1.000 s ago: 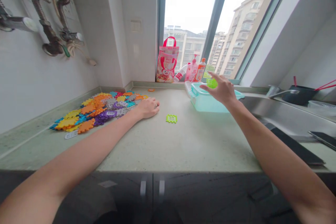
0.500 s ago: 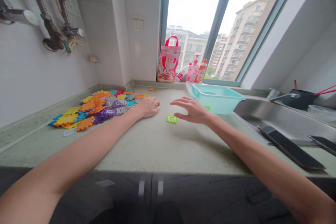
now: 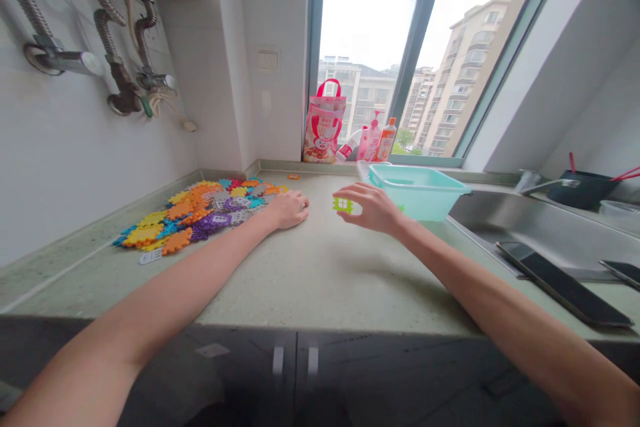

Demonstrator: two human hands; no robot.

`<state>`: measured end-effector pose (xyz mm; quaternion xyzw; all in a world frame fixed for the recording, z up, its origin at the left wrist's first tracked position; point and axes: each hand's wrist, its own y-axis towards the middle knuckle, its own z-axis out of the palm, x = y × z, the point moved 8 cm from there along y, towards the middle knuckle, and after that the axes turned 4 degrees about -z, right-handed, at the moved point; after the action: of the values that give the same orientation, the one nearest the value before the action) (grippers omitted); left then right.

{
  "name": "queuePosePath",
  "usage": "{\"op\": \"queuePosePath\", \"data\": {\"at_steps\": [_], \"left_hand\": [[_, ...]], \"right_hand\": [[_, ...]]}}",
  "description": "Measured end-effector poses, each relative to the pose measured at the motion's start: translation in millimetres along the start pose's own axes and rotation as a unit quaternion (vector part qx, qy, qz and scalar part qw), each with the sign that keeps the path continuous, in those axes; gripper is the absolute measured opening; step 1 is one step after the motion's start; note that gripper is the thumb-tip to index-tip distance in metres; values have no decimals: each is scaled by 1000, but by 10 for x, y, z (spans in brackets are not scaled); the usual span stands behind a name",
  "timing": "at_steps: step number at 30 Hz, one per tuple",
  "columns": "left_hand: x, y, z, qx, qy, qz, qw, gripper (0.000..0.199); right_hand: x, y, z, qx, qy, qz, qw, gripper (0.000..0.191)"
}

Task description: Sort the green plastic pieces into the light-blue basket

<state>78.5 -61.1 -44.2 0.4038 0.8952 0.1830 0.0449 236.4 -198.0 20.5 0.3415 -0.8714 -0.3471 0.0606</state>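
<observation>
A light green interlocking toy piece [image 3: 343,203] with a window-like grid is pinched between the thumb and fingers of my right hand [image 3: 369,208], raised above the countertop. My left hand [image 3: 290,209] rests palm down on the counter with its fingers curled under. What those fingers hold, if anything, is hidden. Beside it lies a heap of colourful interlocking toy pieces [image 3: 180,210] in orange, yellow, blue, purple and grey. Behind my right hand stands a turquoise plastic bin [image 3: 425,195]. Part of another green piece [image 3: 401,207] shows between that hand and the bin.
An orange piece [image 3: 293,177] lies alone near the back wall. A pink bag [image 3: 325,130] and several bottles stand on the windowsill. To the right is a steel sink [image 3: 480,220] with a phone [image 3: 560,283] lying across its front edge.
My right hand has closed on the light green piece and lifted it off the counter. My left hand stays beside the heap. The view has shifted slightly.
</observation>
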Motion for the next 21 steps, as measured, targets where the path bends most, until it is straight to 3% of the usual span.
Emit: {"op": "queuePosePath", "data": {"at_steps": [3, 5, 8, 11, 16, 18, 21], "left_hand": [[23, 1, 13, 2, -5, -1, 1000, 35], [41, 2, 28, 7, -10, -2, 1000, 36], [52, 0, 37, 12, -12, -1, 1000, 37], [46, -8, 22, 11, -10, -3, 1000, 37], [26, -19, -6, 11, -8, -11, 1000, 35], [20, -20, -12, 12, -8, -10, 1000, 34], [25, -30, -11, 15, -7, -16, 1000, 34]], "right_hand": [[-389, -131, -546, -147, -94, 70, 982, 32], [-671, -290, -814, -196, -143, 130, 961, 30], [-966, -490, -1028, -213, -187, 189, 940, 30], [-1043, -536, -1090, -207, -212, 199, 934, 36], [-754, -372, -1092, -246, -198, 161, 935, 37], [-483, -256, -1039, -236, -169, 115, 950, 38], [85, -86, -934, -170, -116, 3, 979, 43]]}}
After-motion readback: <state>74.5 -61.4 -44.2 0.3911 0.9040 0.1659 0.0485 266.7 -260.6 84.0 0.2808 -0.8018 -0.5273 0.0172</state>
